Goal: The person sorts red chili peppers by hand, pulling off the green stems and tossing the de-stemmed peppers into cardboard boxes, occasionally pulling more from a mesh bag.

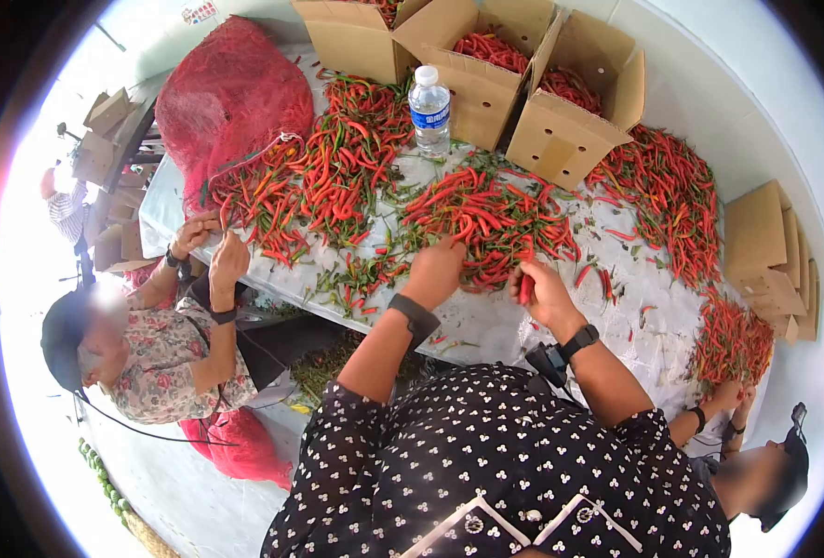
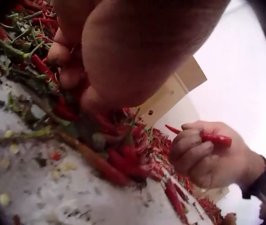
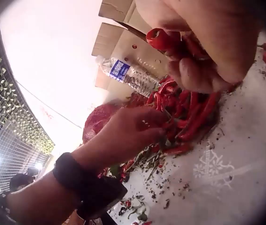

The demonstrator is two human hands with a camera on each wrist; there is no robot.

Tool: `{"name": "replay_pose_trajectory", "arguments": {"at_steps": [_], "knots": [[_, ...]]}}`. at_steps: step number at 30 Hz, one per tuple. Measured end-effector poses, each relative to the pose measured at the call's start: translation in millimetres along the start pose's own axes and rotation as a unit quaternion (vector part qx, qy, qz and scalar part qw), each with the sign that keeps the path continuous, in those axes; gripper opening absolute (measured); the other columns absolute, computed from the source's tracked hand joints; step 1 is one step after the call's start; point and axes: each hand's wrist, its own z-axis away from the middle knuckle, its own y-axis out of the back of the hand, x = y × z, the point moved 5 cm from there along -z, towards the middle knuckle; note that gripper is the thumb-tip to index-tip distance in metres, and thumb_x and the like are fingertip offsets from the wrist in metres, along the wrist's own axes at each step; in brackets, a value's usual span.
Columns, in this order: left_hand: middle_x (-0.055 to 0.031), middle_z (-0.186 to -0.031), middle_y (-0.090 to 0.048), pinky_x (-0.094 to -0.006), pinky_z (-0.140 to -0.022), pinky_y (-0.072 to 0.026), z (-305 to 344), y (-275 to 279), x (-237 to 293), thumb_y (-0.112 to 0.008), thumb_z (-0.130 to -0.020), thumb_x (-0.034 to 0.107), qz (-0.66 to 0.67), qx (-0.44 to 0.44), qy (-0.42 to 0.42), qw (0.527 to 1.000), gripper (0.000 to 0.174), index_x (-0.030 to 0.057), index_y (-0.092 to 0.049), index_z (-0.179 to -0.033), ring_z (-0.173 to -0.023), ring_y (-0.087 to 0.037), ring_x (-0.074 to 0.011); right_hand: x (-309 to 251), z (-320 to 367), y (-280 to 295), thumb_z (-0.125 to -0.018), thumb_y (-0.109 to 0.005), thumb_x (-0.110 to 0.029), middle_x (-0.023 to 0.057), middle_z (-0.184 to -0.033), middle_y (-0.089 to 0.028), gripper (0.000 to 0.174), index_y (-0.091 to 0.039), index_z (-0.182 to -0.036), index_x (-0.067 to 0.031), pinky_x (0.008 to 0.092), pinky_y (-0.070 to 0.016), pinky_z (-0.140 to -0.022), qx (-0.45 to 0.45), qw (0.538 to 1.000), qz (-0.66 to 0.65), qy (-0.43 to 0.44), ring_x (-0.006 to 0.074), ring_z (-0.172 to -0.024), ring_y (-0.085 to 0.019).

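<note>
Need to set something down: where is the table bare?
Mostly bare table: between the right hand and right-end heap, among stray chillies; also by the near edge, between left hand and right hand. Crowded: around the bottle, among heaps and boxes.

Close to me, a person's left forearm (image 1: 368, 356) and right forearm (image 1: 612, 377), both bare, reach forward from bent elbows. The left hand (image 1: 435, 272) dips downward, its back turned up, fingers bent, the exact grip of the tips hidden. The right hand (image 1: 547, 293), near it but apart, has its fingers (image 2: 189, 152) curled inward in a grip.
</note>
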Motion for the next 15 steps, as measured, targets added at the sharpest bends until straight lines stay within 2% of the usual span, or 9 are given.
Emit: {"name": "replay_pose_trajectory", "arguments": {"at_steps": [2, 3, 4, 5, 7, 8, 9, 13, 15], "knots": [[-0.0154, -0.079, -0.053, -0.0442, -0.063, -0.0436, 11, 4, -11, -0.057, -0.073, 0.010, 0.140, 0.060, 0.033, 0.988, 0.011, 0.0024, -0.052, -0.079, -0.072, -0.054, -0.0361, 4, 4, -5, -0.085, -0.048, -0.018, 0.0065, -0.067, -0.055, 0.017, -0.055, -0.083, -0.0029, 0.0308, -0.0425, -0.050, -0.010, 1.000, -0.004, -0.012, 0.0197, -0.060, -0.055], [-0.0154, -0.079, -0.053, -0.0442, -0.063, -0.0436, 16, 7, -14, -0.057, -0.073, 0.010, 0.137, 0.061, 0.034, 0.988, 0.011, 0.0024, -0.052, -0.079, -0.072, -0.054, -0.0361, 6, 6, -14, -0.085, -0.049, -0.015, 0.0066, -0.067, -0.055, 0.015, -0.055, -0.086, -0.0022, 0.0316, -0.0434, -0.051, -0.018, 0.999, -0.008, -0.027, 0.0204, -0.061, -0.056], [-0.0151, -0.079, -0.053, -0.0441, -0.062, -0.0440, 21, 11, -20, -0.057, -0.072, 0.009, 0.139, 0.067, 0.055, 0.987, 0.010, 0.0027, -0.052, -0.078, -0.072, -0.055, -0.0359, 8, 5, -19, -0.084, -0.050, -0.013, 0.0035, -0.066, -0.054, 0.014, -0.056, -0.091, -0.0025, 0.0270, -0.0408, -0.047, -0.009, 0.999, 0.005, -0.031, 0.0155, -0.055, -0.053], [-0.0148, -0.080, -0.054, -0.0439, -0.061, -0.0443, 24, 14, -25, -0.057, -0.071, 0.007, 0.141, 0.074, 0.075, 0.984, 0.009, 0.0030, -0.053, -0.077, -0.072, -0.055, -0.0357, 9, 2, -22, -0.084, -0.050, -0.013, 0.0035, -0.066, -0.054, 0.014, -0.056, -0.091, -0.0025, 0.0270, -0.0408, -0.047, -0.013, 0.999, 0.007, -0.032, 0.0155, -0.055, -0.053], [-0.0162, -0.079, -0.054, -0.0440, -0.060, -0.0435, 25, 24, -25, -0.057, -0.072, 0.008, 0.161, 0.100, 0.071, 0.979, 0.009, 0.0014, -0.052, -0.077, -0.072, -0.055, -0.0364, 8, -2, -35, -0.083, -0.050, -0.013, -0.0008, -0.064, -0.051, 0.013, -0.056, -0.091, -0.0039, 0.0222, -0.0361, -0.042, -0.049, 0.994, 0.078, -0.063, 0.0089, -0.050, -0.048], [-0.0164, -0.080, -0.054, -0.0438, -0.061, -0.0436, 27, 27, -27, -0.057, -0.073, 0.008, 0.215, 0.102, 0.093, 0.967, 0.009, 0.0013, -0.052, -0.077, -0.073, -0.055, -0.0363, 7, -4, -41, -0.083, -0.050, -0.012, -0.0038, -0.063, -0.048, 0.011, -0.056, -0.090, -0.0057, 0.0197, -0.0313, -0.039, -0.043, 0.992, 0.105, -0.052, 0.0043, -0.049, -0.043], [-0.0166, -0.081, -0.054, -0.0436, -0.061, -0.0438, 29, 30, -28, -0.057, -0.073, 0.009, 0.269, 0.104, 0.116, 0.950, 0.010, 0.0011, -0.052, -0.078, -0.073, -0.055, -0.0362, 8, -7, -47, -0.083, -0.050, -0.012, -0.0038, -0.063, -0.048, 0.011, -0.056, -0.090, -0.0057, 0.0197, -0.0313, -0.039, -0.048, 0.992, 0.108, -0.055, 0.0043, -0.049, -0.043], [-0.0168, -0.080, -0.055, -0.0433, -0.062, -0.0451, 31, 15, -34, -0.057, -0.074, 0.011, 0.212, 0.107, 0.124, 0.963, 0.012, 0.0017, -0.053, -0.079, -0.073, -0.056, -0.0361, 13, -16, -63, -0.082, -0.051, -0.010, -0.0044, -0.062, -0.046, 0.005, -0.054, -0.086, -0.0072, 0.0210, -0.0285, -0.039, -0.069, 0.985, 0.153, -0.028, 0.0044, -0.047, -0.040], [-0.0174, -0.079, -0.056, -0.0439, -0.063, -0.0462, 28, 3, -30, -0.058, -0.074, 0.013, 0.103, 0.134, 0.056, 0.984, 0.013, 0.0026, -0.054, -0.081, -0.073, -0.057, -0.0361, 16, -15, -67, -0.081, -0.052, -0.009, -0.0048, -0.061, -0.044, 0.003, -0.053, -0.084, -0.0077, 0.0209, -0.0268, -0.039, -0.069, 0.988, 0.137, -0.035, 0.0040, -0.046, -0.038]]}}
